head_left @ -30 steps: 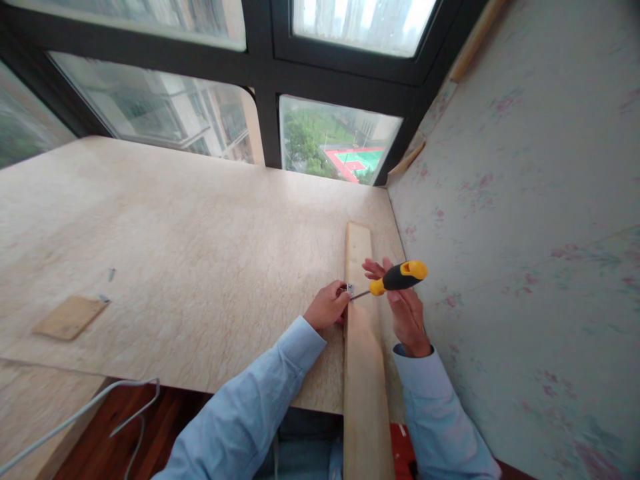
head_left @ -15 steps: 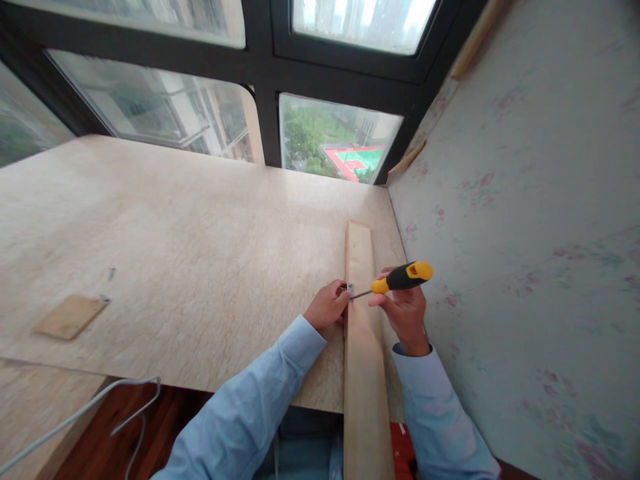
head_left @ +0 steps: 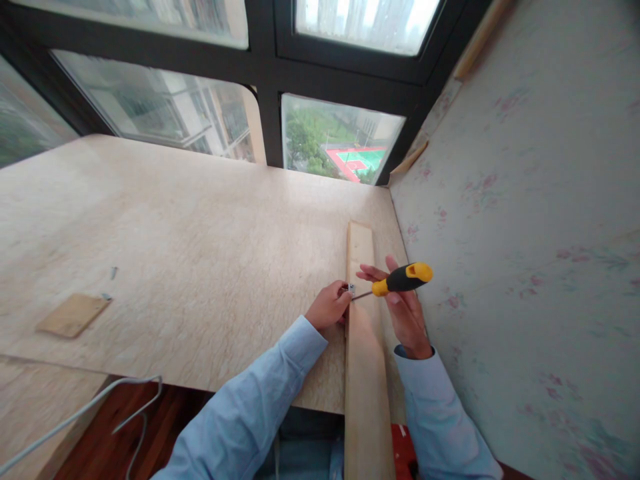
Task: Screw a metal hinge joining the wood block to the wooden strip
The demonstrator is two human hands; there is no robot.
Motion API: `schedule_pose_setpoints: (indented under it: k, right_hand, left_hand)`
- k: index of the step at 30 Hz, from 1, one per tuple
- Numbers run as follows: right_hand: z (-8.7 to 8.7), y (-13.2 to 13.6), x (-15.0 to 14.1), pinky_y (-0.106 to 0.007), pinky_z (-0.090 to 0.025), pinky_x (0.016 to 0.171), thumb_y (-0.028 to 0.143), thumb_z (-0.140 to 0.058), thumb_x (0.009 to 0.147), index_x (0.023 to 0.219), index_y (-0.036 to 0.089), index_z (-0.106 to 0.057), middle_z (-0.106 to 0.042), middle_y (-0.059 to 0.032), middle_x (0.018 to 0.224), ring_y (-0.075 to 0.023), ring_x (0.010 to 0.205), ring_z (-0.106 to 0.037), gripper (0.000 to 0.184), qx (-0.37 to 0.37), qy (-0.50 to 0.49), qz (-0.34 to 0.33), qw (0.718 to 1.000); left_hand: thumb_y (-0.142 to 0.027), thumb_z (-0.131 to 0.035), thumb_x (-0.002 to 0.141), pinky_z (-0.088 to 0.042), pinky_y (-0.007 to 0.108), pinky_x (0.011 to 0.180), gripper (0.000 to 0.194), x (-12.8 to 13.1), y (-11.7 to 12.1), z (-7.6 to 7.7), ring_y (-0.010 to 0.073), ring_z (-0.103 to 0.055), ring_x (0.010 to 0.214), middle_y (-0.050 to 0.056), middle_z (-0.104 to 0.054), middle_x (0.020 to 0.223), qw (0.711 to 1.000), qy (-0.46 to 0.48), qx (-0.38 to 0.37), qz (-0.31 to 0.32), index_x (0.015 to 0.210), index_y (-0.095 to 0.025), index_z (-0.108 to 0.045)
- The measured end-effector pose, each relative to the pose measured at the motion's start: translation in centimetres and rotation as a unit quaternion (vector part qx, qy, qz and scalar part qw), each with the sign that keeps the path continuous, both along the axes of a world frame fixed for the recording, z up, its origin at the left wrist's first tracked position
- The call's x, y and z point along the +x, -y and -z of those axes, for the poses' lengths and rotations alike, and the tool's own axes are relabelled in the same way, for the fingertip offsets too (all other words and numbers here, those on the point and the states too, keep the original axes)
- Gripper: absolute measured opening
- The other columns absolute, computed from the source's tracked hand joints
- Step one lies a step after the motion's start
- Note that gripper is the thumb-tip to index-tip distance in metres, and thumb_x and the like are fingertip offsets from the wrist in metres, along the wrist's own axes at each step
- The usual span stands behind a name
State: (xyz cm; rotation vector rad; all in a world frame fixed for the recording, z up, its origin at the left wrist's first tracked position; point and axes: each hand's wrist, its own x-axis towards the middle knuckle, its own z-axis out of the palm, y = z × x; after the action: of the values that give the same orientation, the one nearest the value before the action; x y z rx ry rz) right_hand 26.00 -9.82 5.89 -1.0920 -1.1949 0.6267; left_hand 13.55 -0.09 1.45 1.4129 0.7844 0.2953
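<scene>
My left hand point(head_left: 329, 305) is closed in a pinch at the left edge of a long pale wooden board point(head_left: 367, 373). Its fingertips hold a small metal bracket point(head_left: 352, 289) against the board; part of the bracket is hidden by the fingers. A screwdriver point(head_left: 400, 279) with a yellow and black handle points left, its thin shaft reaching down to the bracket beside my left thumb. Behind the handle, my right hand point(head_left: 406, 313) is open, with fingers stretched out and spread. The handle lies across it, touching near the thumb, and is not wrapped by the fingers.
On the marble-patterned surface point(head_left: 200, 233) at left lie a thin wooden piece point(head_left: 74, 316) and two small screws, one a loose screw point(head_left: 114, 272). A white cable point(head_left: 85, 403) hangs at lower left. A papered wall point(head_left: 525, 267) stands close on the right, and windows rise behind.
My right hand's fingers have loosened from around the screwdriver handle and stretched out. The screwdriver and my left hand have stayed in nearly the same place.
</scene>
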Motion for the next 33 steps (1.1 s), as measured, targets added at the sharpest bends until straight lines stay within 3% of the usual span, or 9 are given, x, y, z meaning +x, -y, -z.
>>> schedule_pose_setpoints:
  k: [5, 9, 12, 15, 19, 24, 27, 30, 33]
  right_hand:
    - [0.4, -0.1, 0.2, -0.041, -0.054, 0.086, 0.030, -0.075, 0.081, 0.104, 0.026, -0.067, -0.072, -0.0029, 0.095, -0.0214, 0.088, -0.069, 0.025, 0.012, 0.020, 0.101, 0.995]
    - [0.6, -0.6, 0.7, -0.032, -0.052, 0.074, 0.035, -0.088, 0.064, 0.086, 0.024, -0.064, -0.065, 0.0005, 0.084, -0.0173, 0.078, -0.062, 0.034, 0.031, 0.017, 0.155, 0.987]
    - [0.5, -0.7, 0.7, -0.034, -0.052, 0.075, 0.056, -0.079, 0.069, 0.095, 0.025, -0.064, -0.063, -0.0019, 0.090, -0.0186, 0.080, -0.061, 0.043, 0.030, 0.025, 0.131, 0.991]
    - [0.3, -0.7, 0.3, -0.043, -0.052, 0.087, 0.067, -0.061, 0.079, 0.125, 0.028, -0.057, -0.062, -0.0082, 0.115, -0.0247, 0.099, -0.063, 0.060, 0.022, 0.018, 0.072, 0.997]
    - [0.1, -0.6, -0.1, -0.051, -0.047, 0.098, 0.056, -0.052, 0.090, 0.142, 0.034, -0.043, -0.054, -0.0075, 0.139, -0.0285, 0.122, -0.056, 0.056, 0.038, 0.008, 0.035, 0.999]
    - [-0.1, -0.2, -0.4, -0.056, -0.042, 0.104, 0.047, -0.049, 0.095, 0.146, 0.035, -0.036, -0.058, -0.0063, 0.139, -0.0281, 0.124, -0.057, 0.055, 0.028, 0.024, 0.021, 0.999]
    - [0.2, 0.1, -0.4, -0.055, -0.044, 0.103, 0.040, -0.056, 0.093, 0.140, 0.031, -0.046, -0.068, -0.0076, 0.124, -0.0265, 0.110, -0.066, 0.049, 0.003, 0.028, 0.045, 0.999]
    - [0.6, 0.2, -0.2, -0.048, -0.053, 0.093, 0.033, -0.069, 0.086, 0.117, 0.027, -0.064, -0.075, -0.0052, 0.104, -0.0244, 0.095, -0.071, 0.032, 0.000, 0.032, 0.100, 0.994]
    - [0.4, -0.1, 0.0, -0.042, -0.057, 0.082, 0.029, -0.081, 0.074, 0.095, 0.025, -0.069, -0.076, -0.0027, 0.090, -0.0228, 0.083, -0.072, 0.024, 0.010, 0.018, 0.136, 0.991]
  left_hand:
    - [-0.028, -0.047, 0.090, -0.047, 0.020, 0.042, 0.027, 0.0, 0.0, 0.0, 0.0140, -0.060, 0.059, 0.004, -0.061, 0.081, 1.000, -0.006, 0.000, -0.002, 0.111, -0.014, -0.056]
    - [-0.027, -0.049, 0.089, -0.046, 0.018, 0.043, 0.028, 0.0, -0.1, -0.1, 0.0138, -0.061, 0.064, 0.006, -0.063, 0.089, 0.999, -0.007, 0.033, -0.006, 0.111, -0.013, -0.058]
    - [-0.026, -0.049, 0.088, -0.045, 0.017, 0.043, 0.028, 0.0, -0.1, -0.1, 0.0129, -0.060, 0.063, 0.007, -0.064, 0.089, 0.999, -0.011, 0.038, -0.006, 0.111, -0.013, -0.059]
    - [-0.027, -0.047, 0.090, -0.045, 0.018, 0.042, 0.031, 0.0, -0.1, 0.0, 0.0126, -0.058, 0.059, 0.006, -0.063, 0.084, 1.000, -0.006, 0.011, 0.000, 0.115, -0.013, -0.057]
    - [-0.028, -0.048, 0.090, -0.045, 0.018, 0.042, 0.030, 0.1, -0.1, 0.4, 0.0132, -0.060, 0.060, 0.005, -0.063, 0.081, 1.000, -0.009, 0.021, 0.004, 0.113, -0.013, -0.058]
    - [-0.030, -0.049, 0.091, -0.046, 0.018, 0.043, 0.031, 0.0, -0.2, 0.5, 0.0127, -0.060, 0.059, 0.005, -0.064, 0.083, 1.000, -0.012, 0.014, 0.005, 0.116, -0.013, -0.056]
    - [-0.031, -0.051, 0.090, -0.046, 0.017, 0.044, 0.031, 0.0, -0.2, 0.2, 0.0128, -0.061, 0.063, 0.006, -0.065, 0.087, 0.999, -0.008, 0.033, 0.000, 0.115, -0.013, -0.058]
    - [-0.030, -0.050, 0.089, -0.046, 0.018, 0.043, 0.031, -0.1, -0.1, -0.2, 0.0143, -0.062, 0.066, 0.009, -0.065, 0.094, 0.999, -0.015, 0.038, -0.007, 0.114, -0.013, -0.059]
    - [-0.028, -0.049, 0.089, -0.046, 0.018, 0.043, 0.030, -0.1, -0.1, -0.4, 0.0144, -0.062, 0.067, 0.010, -0.066, 0.098, 1.000, -0.017, 0.024, -0.011, 0.112, -0.013, -0.059]
